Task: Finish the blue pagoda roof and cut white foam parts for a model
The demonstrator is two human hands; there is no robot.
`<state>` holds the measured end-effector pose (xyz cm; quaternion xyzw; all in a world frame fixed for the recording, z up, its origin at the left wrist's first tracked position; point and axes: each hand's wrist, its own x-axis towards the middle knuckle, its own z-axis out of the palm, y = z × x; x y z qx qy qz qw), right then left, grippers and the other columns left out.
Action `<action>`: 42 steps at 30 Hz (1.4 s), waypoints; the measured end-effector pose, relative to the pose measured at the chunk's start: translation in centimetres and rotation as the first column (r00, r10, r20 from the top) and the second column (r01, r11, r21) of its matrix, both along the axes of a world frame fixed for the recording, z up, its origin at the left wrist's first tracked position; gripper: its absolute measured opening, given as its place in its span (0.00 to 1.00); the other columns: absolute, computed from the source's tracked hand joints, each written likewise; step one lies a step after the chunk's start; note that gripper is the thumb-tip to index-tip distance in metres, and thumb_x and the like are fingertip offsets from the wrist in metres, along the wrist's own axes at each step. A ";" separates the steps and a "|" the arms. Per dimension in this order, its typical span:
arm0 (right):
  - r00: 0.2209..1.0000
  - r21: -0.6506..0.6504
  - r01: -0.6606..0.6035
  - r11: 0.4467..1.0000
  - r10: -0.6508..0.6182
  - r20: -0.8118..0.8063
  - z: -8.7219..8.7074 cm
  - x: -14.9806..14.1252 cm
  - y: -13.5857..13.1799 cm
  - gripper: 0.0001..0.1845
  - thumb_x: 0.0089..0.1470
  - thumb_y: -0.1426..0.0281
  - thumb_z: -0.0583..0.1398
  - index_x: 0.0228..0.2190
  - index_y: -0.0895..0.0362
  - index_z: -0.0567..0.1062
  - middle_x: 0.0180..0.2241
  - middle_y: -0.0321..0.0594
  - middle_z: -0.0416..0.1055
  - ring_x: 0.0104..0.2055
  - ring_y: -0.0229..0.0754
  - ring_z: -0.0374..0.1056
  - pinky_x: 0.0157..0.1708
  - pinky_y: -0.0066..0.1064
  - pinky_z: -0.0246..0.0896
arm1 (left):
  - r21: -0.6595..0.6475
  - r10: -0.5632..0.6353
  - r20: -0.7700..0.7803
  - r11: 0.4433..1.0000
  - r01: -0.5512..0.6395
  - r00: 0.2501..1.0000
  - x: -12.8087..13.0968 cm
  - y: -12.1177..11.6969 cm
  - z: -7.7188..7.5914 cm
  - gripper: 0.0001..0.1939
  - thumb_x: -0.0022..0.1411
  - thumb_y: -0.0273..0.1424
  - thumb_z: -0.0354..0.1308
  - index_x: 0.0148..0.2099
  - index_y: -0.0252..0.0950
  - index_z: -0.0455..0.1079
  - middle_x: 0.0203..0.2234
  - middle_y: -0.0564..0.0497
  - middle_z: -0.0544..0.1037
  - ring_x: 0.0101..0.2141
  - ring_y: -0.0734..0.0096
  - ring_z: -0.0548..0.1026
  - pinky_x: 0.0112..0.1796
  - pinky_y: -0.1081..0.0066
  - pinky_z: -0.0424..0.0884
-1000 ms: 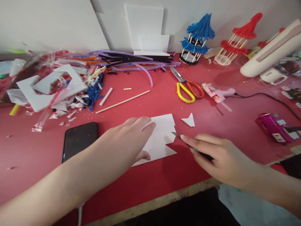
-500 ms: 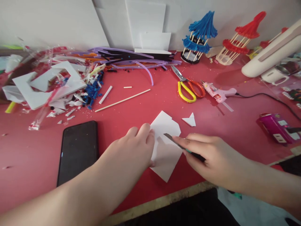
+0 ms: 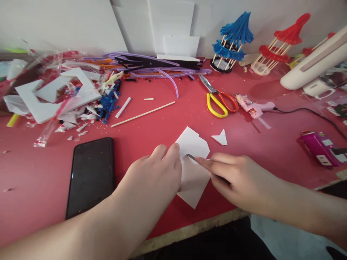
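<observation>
A white foam-board piece (image 3: 193, 169) lies on the red table (image 3: 168, 122) near its front edge. My left hand (image 3: 155, 177) presses down on the piece's left side with fingers curled close together. My right hand (image 3: 233, 178) grips a craft knife (image 3: 193, 157); its thin blade tip rests on the white piece just right of my left fingertips. A small white offcut (image 3: 220, 138) lies on the table a little beyond my right hand.
A black phone (image 3: 90, 175) lies left of my left arm. Scissors (image 3: 218, 99), a pink glue gun (image 3: 252, 107), a wooden stick (image 3: 142, 114), straws and foam scraps (image 3: 58, 95) fill the back. Blue (image 3: 230, 41) and red (image 3: 279, 45) models stand by the wall.
The white piece has been turned so a corner points toward the table's front edge. My right hand brought the blade leftward onto the piece, close to my left fingertips.
</observation>
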<state>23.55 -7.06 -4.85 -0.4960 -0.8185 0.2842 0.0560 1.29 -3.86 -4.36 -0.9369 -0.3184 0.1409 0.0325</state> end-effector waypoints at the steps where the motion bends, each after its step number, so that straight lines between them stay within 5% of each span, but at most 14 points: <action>1: 1.000 0.013 -0.002 1.000 0.002 0.015 0.1 -0.1 0.0 0.27 0.60 0.77 0.53 0.60 0.57 0.69 0.36 0.42 0.74 0.33 0.40 0.73 0.34 0.32 0.69 | -0.011 -0.008 0.004 1.000 0.008 1.000 0.0 0.0 0.0 0.21 0.55 0.17 0.60 0.52 0.29 0.74 0.53 0.34 0.74 0.48 0.44 0.76 0.38 0.54 0.80; 11: 0.929 0.334 -0.256 0.907 0.135 0.343 0.2 -1.9 -1.1 0.30 0.48 0.83 0.56 0.55 0.72 0.73 0.28 0.44 0.74 0.17 0.40 0.65 0.13 0.32 0.53 | -0.025 -0.051 0.103 0.998 0.054 0.993 0.0 0.2 -0.7 0.22 0.55 0.16 0.57 0.52 0.30 0.75 0.50 0.40 0.78 0.50 0.47 0.77 0.40 0.56 0.80; 17: 0.905 0.171 -0.250 0.953 0.168 0.391 1.5 -2.8 0.3 0.31 0.45 0.84 0.58 0.53 0.69 0.74 0.29 0.41 0.75 0.19 0.40 0.68 0.16 0.32 0.55 | 0.126 -0.105 0.239 0.989 0.076 0.965 0.0 0.4 -1.4 0.25 0.52 0.17 0.56 0.53 0.25 0.74 0.55 0.36 0.75 0.54 0.49 0.74 0.48 0.60 0.78; 25: 0.935 -0.014 -0.188 0.982 0.183 0.304 2.4 -2.8 1.7 0.19 0.46 0.83 0.61 0.41 0.59 0.78 0.30 0.38 0.75 0.25 0.42 0.71 0.23 0.33 0.57 | -0.125 -0.044 -0.029 0.991 0.040 0.999 1.0 1.2 -0.9 0.30 0.56 0.14 0.50 0.61 0.29 0.68 0.59 0.36 0.70 0.57 0.55 0.72 0.54 0.61 0.73; 37: 0.914 -0.145 -0.170 0.975 0.211 0.346 2.8 -2.5 1.4 0.25 0.47 0.83 0.60 0.48 0.61 0.75 0.34 0.40 0.77 0.29 0.44 0.75 0.28 0.34 0.64 | -0.148 -0.018 0.126 0.988 0.036 0.992 0.2 1.3 -1.3 0.23 0.58 0.20 0.58 0.56 0.31 0.73 0.57 0.37 0.74 0.55 0.54 0.74 0.53 0.59 0.70; 42: 0.940 -0.058 -0.190 0.980 0.198 0.277 2.7 -1.5 0.7 0.29 0.50 0.83 0.56 0.54 0.62 0.73 0.34 0.44 0.78 0.31 0.42 0.74 0.31 0.31 0.67 | -0.144 -0.020 0.146 0.989 0.042 0.989 0.4 1.5 -0.9 0.20 0.59 0.18 0.57 0.53 0.31 0.75 0.53 0.38 0.77 0.52 0.55 0.77 0.52 0.60 0.72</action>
